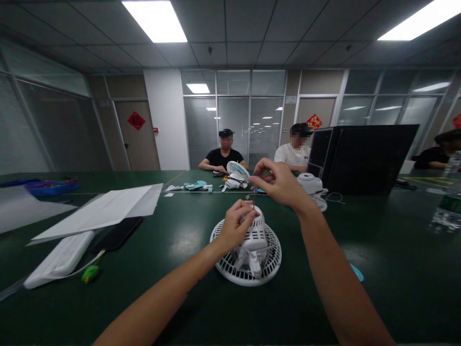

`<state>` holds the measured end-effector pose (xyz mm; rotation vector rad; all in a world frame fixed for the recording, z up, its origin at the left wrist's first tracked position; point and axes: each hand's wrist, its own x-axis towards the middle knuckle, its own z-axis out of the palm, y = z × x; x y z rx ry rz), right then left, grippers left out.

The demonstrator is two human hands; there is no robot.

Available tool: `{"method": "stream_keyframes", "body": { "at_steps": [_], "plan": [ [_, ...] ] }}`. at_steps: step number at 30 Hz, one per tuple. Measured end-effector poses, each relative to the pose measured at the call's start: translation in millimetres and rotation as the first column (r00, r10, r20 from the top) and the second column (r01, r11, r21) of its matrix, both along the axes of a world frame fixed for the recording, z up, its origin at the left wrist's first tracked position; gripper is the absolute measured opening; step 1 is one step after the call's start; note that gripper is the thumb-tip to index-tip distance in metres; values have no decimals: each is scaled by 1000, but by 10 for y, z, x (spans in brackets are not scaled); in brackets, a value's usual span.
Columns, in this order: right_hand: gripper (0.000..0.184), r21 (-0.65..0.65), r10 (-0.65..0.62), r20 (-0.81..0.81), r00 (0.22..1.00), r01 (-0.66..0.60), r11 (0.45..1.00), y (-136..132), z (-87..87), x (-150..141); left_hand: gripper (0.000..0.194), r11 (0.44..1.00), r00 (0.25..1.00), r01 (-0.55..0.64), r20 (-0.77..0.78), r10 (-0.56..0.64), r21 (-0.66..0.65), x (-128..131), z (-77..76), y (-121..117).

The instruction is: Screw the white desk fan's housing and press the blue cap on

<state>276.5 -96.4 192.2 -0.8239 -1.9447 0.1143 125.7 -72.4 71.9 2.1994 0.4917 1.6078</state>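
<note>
A white fan (pixel 223 271) lies face down on the table, its round slatted grille underneath and its motor housing pointing up. My left hand (pixel 236 225) has its fingers bent and closed on the top of that housing, close to the tip of a screwdriver (pixel 254 198). Above it, my right hand (pixel 279 182) pinches the screwdriver's handle between thumb and fingers. The screwdriver stands upright, shaft pointing down into the housing top. The exact contact at its tip is hidden by my left fingers.
White sheets (pixel 108 209), a dark phone (pixel 120 233), a white power bank (pixel 59 259) and a blue tray (pixel 52 186) lie on the left. Opposite sit two people near another fan (pixel 237 169) and loose parts. A black cabinet (pixel 370 158) and a bottle (pixel 448 206) stand at right.
</note>
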Motion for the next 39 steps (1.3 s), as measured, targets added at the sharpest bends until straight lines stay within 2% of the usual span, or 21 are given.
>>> {"method": "stream_keyframes", "body": {
  "at_steps": [7,10,13,19,23,26,30,34,39],
  "plan": [
    [22,-33,44,-43,998,-46,998,-12,-1,19,30,1000,1000,-2,-8,2,-2,3,-10,5],
    [15,24,-4,-7,1000,4,1000,-6,8,4,30,1000,1000,-4,-12,4,-5,3,-12,4],
    [19,54,-59,-12,998,60,997,-5,9,-9,30,1000,1000,-14,-13,14,-4,2,-4,-2],
    [24,14,68,-27,997,-67,998,-19,-6,-14,30,1000,1000,-4,-14,4,11,2,13,-15],
    [32,44,-48,-2,999,48,998,4,-16,-26,29,1000,1000,-12,-21,12,13,2,3,-9],
    [38,1,-32,-20,999,32,999,22,-24,-15,28,1000,1000,-14,-17,14,5,3,-2,-7],
    [29,-49,-27,-13,1000,26,998,34,-20,2,28,1000,1000,-17,-16,17,2,1,3,-10],
    [26,31,-134,50,990,133,991,34,-7,-6,30,1000,1000,-17,-13,17,-2,-2,6,-6],
    [24,43,-104,90,991,100,994,17,-8,17,30,1000,1000,-17,0,17,-7,4,3,-8]
  ]
}}
